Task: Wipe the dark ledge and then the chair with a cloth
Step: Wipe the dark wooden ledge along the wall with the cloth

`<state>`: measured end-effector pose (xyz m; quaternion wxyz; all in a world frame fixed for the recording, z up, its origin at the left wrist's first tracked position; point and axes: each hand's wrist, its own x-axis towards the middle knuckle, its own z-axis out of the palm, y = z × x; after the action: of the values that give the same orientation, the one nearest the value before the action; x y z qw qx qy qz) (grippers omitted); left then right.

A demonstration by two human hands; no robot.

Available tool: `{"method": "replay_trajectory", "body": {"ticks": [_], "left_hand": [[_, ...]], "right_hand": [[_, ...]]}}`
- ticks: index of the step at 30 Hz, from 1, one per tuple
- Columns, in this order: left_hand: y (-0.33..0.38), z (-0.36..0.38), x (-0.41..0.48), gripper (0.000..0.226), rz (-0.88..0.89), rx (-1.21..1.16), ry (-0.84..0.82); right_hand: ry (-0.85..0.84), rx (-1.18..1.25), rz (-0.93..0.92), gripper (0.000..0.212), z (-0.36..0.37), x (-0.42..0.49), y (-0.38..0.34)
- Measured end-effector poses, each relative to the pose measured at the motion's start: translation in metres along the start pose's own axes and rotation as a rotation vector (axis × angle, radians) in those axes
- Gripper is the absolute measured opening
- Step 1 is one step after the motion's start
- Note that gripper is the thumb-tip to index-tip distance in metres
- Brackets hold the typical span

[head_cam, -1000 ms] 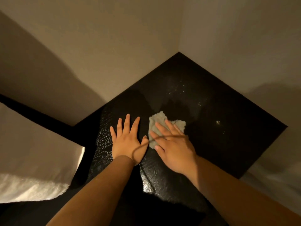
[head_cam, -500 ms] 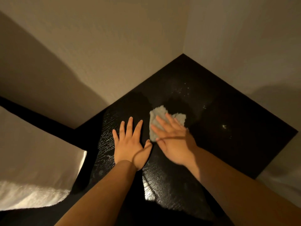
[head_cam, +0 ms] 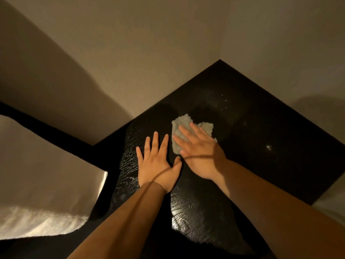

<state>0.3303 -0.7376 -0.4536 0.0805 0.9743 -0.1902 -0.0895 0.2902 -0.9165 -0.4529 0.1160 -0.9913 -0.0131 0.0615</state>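
Observation:
The dark ledge (head_cam: pixel 261 128) is a glossy black wood-grain surface set into a wall corner. A crumpled grey cloth (head_cam: pixel 182 123) lies on it near the middle. My right hand (head_cam: pixel 199 152) presses flat on the cloth, fingers spread over it and pointing up-left. Just left of it, my left hand (head_cam: pixel 158 165) rests palm down on the bare ledge with fingers apart, holding nothing. Its thumb nearly touches my right hand. No chair is in view.
Beige walls (head_cam: pixel 149 53) meet at the ledge's far corner. White bedding or a towel (head_cam: pixel 41 193) lies at the lower left, beyond a dark gap. A pale surface (head_cam: pixel 332 202) shows past the ledge's right edge. Small bright specks dot the ledge's far part.
My right hand and the cloth have slid slightly up and away across the ledge. My left hand stays planted in the same spot.

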Motion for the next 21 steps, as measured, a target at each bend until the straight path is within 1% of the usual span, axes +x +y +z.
{"method": "replay_trajectory", "body": {"ticks": [2, 3, 5, 8, 10, 11, 14, 16, 18, 21], "left_hand": [[0.001, 0.000, 0.003, 0.083, -0.017, -0.016, 0.004], [0.000, 0.000, 0.004, 0.083, -0.024, -0.019, 0.004], [0.001, 0.000, 0.005, 0.084, -0.034, -0.023, -0.002], [0.000, 0.000, 0.006, 0.085, -0.031, 0.001, -0.007], [-0.002, 0.002, 0.008, 0.085, -0.017, 0.033, -0.006], [-0.003, 0.004, 0.009, 0.085, -0.013, 0.043, -0.006], [-0.002, 0.006, 0.007, 0.086, -0.002, 0.040, 0.004], [-0.001, 0.005, 0.007, 0.085, 0.002, 0.032, 0.012], [0.000, 0.004, 0.007, 0.086, 0.002, 0.034, 0.013], [0.000, 0.002, 0.008, 0.086, -0.002, 0.023, 0.011]], "right_hand": [[-0.064, 0.042, -0.068, 0.057, -0.007, -0.001, 0.009], [-0.107, 0.039, -0.054, 0.057, -0.010, 0.007, 0.015], [-0.113, -0.015, 0.047, 0.059, -0.015, 0.034, 0.028], [-0.040, -0.012, 0.230, 0.058, -0.020, 0.069, 0.031], [-0.006, -0.001, 0.280, 0.057, -0.018, 0.073, 0.022], [-0.004, -0.002, 0.259, 0.057, -0.018, 0.068, 0.017], [-0.068, 0.000, 0.089, 0.057, -0.014, 0.050, 0.010], [-0.108, 0.005, 0.021, 0.056, -0.014, 0.048, 0.017], [-0.082, -0.003, 0.038, 0.056, -0.017, 0.064, 0.030], [-0.020, 0.009, 0.194, 0.057, -0.024, 0.102, 0.036]]}}
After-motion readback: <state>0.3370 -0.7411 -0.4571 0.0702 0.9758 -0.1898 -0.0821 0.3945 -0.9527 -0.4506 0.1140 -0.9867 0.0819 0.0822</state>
